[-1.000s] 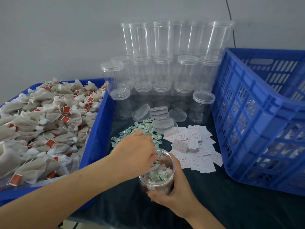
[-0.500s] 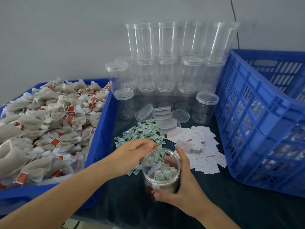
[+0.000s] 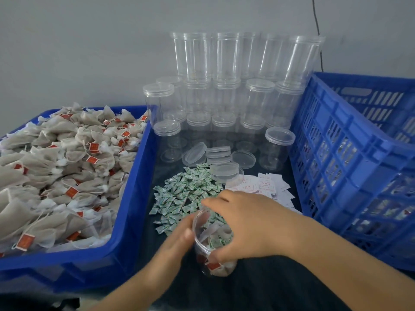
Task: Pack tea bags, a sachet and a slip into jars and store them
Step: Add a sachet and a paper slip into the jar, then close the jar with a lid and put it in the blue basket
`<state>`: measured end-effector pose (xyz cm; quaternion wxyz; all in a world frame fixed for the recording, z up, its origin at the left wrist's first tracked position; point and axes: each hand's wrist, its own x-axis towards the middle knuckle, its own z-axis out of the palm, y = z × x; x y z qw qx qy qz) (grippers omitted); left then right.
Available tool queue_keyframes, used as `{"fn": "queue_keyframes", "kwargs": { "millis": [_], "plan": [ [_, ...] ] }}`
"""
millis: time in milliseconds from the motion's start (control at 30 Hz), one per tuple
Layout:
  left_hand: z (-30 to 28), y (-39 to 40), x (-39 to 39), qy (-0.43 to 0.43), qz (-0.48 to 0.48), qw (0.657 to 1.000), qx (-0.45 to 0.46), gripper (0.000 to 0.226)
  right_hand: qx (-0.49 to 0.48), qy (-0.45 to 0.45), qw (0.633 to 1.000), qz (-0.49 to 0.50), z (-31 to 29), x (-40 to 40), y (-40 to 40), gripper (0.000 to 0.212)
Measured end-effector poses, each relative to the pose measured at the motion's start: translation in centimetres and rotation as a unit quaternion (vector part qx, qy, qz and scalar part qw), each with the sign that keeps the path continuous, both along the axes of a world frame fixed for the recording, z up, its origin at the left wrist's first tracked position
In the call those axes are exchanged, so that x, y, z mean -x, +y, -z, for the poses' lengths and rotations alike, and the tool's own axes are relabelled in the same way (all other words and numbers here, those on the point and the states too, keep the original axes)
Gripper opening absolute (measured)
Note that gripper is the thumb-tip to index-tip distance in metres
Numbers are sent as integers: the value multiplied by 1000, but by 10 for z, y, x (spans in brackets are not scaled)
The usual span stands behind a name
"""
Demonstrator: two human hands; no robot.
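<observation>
A clear plastic jar (image 3: 213, 245) stands lidless on the dark table, tilted a little, with tea bags, a green sachet and a white slip inside. My right hand (image 3: 244, 223) grips it from the right, fingers over its rim and thumb low on its wall. On the jar's left side my left hand (image 3: 177, 239) rests with straight fingers. Just behind the jar lie the green sachets (image 3: 186, 194) and the white slips (image 3: 265, 185). Tea bags (image 3: 67, 164) with red tags fill the blue bin (image 3: 137, 198) at left.
Stacked empty clear jars (image 3: 224, 97) stand against the wall at the back. Loose lids (image 3: 224, 171) lie in front of them. A tall blue slatted crate (image 3: 350, 176) stands close on the right. Dark cloth covers the table near me.
My left hand has left the jar's mouth and dropped to its left side. My right hand has moved from under the jar to over its rim, and the jar now leans.
</observation>
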<state>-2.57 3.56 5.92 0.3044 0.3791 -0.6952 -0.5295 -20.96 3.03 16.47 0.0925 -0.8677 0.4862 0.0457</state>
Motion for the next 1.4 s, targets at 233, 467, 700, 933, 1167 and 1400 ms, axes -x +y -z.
{"fn": "queue_keyframes", "kwargs": {
  "millis": [233, 467, 700, 933, 1167, 1400],
  "plan": [
    [18, 7, 24, 89, -79, 993, -9, 107, -43, 94, 994, -34, -29, -16, -22, 75],
    [-34, -27, 68, 166, -73, 982, 54, 87, -44, 79, 995, 32, -103, 27, -50, 83],
    [-65, -68, 127, 145, -98, 979, 102, 97, -15, -6, 988, 153, -198, 90, -64, 81],
    [-54, -79, 174, 175, -90, 980, 33, 70, 130, -132, 944, 272, -246, 182, -85, 96],
    [-47, -92, 184, 152, -91, 984, 8, 52, 218, -100, 874, 422, -230, 287, -139, 80],
    [-46, -101, 179, 133, -113, 985, 6, 52, 192, -72, 855, 476, -140, 323, -190, 85]
  ]
}}
